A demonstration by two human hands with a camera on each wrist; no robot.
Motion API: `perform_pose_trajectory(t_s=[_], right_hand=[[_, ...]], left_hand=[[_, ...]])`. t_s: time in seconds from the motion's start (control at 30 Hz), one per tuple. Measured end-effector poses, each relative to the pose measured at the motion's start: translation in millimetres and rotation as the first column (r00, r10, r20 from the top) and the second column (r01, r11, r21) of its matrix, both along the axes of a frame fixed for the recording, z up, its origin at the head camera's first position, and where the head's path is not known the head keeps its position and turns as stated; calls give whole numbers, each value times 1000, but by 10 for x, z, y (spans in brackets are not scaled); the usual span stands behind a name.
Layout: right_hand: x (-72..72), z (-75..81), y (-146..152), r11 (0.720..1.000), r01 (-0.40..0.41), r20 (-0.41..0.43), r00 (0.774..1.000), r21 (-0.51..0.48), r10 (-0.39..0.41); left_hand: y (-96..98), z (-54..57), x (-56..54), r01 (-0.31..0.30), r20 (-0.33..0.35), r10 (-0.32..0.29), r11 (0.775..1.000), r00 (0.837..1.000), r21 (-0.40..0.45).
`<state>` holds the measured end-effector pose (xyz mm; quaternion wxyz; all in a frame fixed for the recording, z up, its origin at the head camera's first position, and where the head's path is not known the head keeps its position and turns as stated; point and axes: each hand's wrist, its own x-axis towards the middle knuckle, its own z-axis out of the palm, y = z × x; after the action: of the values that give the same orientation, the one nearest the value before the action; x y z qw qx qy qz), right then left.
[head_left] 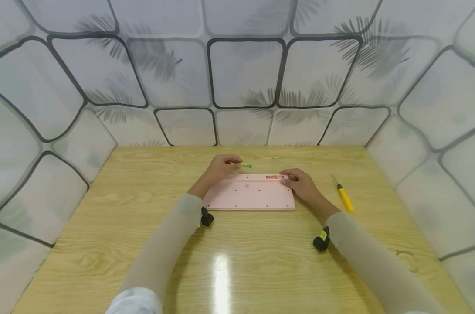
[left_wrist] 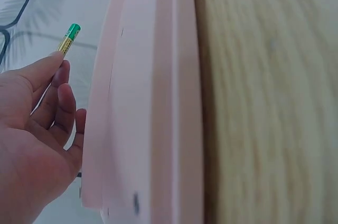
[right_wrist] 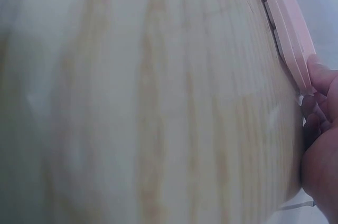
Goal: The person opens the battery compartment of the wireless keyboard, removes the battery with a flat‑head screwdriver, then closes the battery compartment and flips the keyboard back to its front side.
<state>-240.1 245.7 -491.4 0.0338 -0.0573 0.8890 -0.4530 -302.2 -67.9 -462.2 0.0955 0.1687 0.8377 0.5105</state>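
Observation:
A pink keyboard [head_left: 253, 198] lies face down on the table, its screw-dotted underside up. Near its far right corner, the battery compartment [head_left: 274, 177] is uncovered; what it holds is too small to tell. My left hand [head_left: 220, 168] pinches a small green and yellow battery [left_wrist: 68, 38] between thumb and fingertips, just beyond the keyboard's far edge. In the left wrist view, the battery's green end points away from the hand. My right hand [head_left: 303, 185] grips the keyboard's far right corner, thumb on top and fingers below, as the right wrist view shows.
To the right of the right hand lies a yellow and black screwdriver [head_left: 345, 197], its tip pointing away. The wooden table [head_left: 261, 253] meets patterned walls [head_left: 245, 74] at its back and sides. A small camera is strapped to each wrist.

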Motion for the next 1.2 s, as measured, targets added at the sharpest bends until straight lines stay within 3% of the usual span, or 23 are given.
perform_pose_trajectory(t_s=[0.33,0.6,0.73,1.0,1.2], right_hand=[[-13,22,-15,1000,-7,5,1000,1,7],[-8,55,-32,1000,-6,7,1000,11,6],[-4,50,-27,1000,-5,0,1000,18,5],[8,25,-1,1000,-1,-2,1000,16,1],[-1,4,2,1000,-4,-8,1000,30,4]], left_hand=[[-318,-13,-59,-74,58,74,997,996,8],[-544,-37,-75,-125,33,126,991,991,-40],[-601,-66,-77,-122,5,123,989,992,-80],[-615,-110,-130,-89,41,96,986,995,-138],[-598,-124,-144,-91,27,98,977,995,-193]])
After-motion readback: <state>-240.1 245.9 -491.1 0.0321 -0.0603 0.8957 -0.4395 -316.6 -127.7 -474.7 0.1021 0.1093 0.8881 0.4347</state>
